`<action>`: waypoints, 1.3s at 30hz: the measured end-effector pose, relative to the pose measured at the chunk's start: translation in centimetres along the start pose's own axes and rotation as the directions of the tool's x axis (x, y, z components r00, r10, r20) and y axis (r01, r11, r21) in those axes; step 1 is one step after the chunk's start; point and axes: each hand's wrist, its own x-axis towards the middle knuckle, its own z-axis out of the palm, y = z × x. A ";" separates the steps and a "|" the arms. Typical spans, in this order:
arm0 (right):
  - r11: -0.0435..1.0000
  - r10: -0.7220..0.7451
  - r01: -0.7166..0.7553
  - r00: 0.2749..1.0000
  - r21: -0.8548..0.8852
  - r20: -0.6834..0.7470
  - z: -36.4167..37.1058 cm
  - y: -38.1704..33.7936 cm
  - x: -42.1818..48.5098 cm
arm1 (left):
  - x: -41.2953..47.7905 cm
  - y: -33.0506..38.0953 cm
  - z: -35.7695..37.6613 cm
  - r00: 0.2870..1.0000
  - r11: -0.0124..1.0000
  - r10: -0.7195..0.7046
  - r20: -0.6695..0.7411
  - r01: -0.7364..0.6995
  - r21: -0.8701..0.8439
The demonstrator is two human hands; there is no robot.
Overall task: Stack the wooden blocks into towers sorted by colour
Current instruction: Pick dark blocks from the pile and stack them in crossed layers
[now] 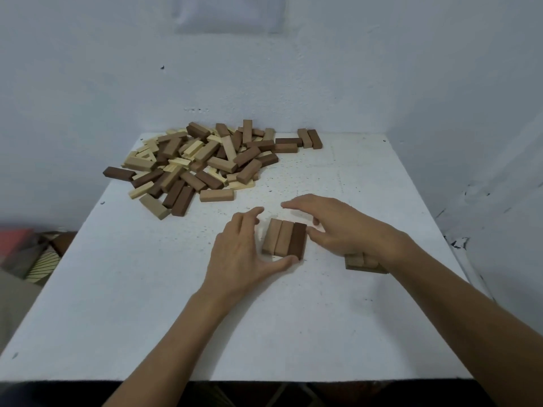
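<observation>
Three blocks lie side by side in a row [284, 238] at the middle of the white table [147, 304]: two mid-brown ones and a dark brown one [298, 240] on the right. My left hand [241, 254] rests beside the row's left edge, its thumb touching the near end of the dark block. My right hand [338, 227] hovers at the row's right side, fingers spread, thumb touching the dark block's side. A low stack of mid-brown blocks [363, 262] sits behind my right wrist, partly hidden.
A large loose pile of pale, mid-brown and dark blocks [199, 163] covers the table's far left. A few more blocks [302, 141] lie at the far middle by the wall. Walls close in behind and on the right. Clutter lies on the floor at left [35, 257].
</observation>
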 end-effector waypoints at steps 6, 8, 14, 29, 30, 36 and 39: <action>0.999 -0.030 0.037 0.976 -0.027 0.216 -1.2 -0.7 1.5 | -1.0 1.9 2.5 0.972 0.972 -0.168 -0.162 0.191 0.134; 0.998 -0.036 0.045 0.966 -0.032 0.256 -1.2 -0.8 2.0 | -1.0 2.1 2.8 0.969 0.973 -0.170 -0.180 0.194 0.127; 0.998 -0.040 0.050 0.976 -0.042 0.213 -0.5 -0.7 1.7 | -1.1 1.1 1.8 0.974 0.988 -0.154 -0.165 0.154 -0.010; 0.999 0.041 -0.042 0.999 0.018 0.027 0.6 -2.5 -1.7 | 1.1 -2.8 -2.3 0.955 0.971 0.170 0.245 -0.120 -0.205; 0.998 0.043 -0.044 0.999 0.034 0.026 0.6 -2.6 -1.8 | 0.9 -2.8 -2.2 0.959 0.970 0.170 0.228 -0.123 -0.208; 0.999 0.052 -0.052 0.999 0.017 -0.005 0.4 -3.0 -1.7 | 0.9 -2.7 -2.1 0.960 0.966 0.166 0.224 -0.112 -0.233; 0.999 0.049 -0.049 0.998 0.013 -0.030 0.4 -3.1 -1.7 | 1.3 -2.6 -2.1 0.952 0.967 0.183 0.245 -0.129 -0.221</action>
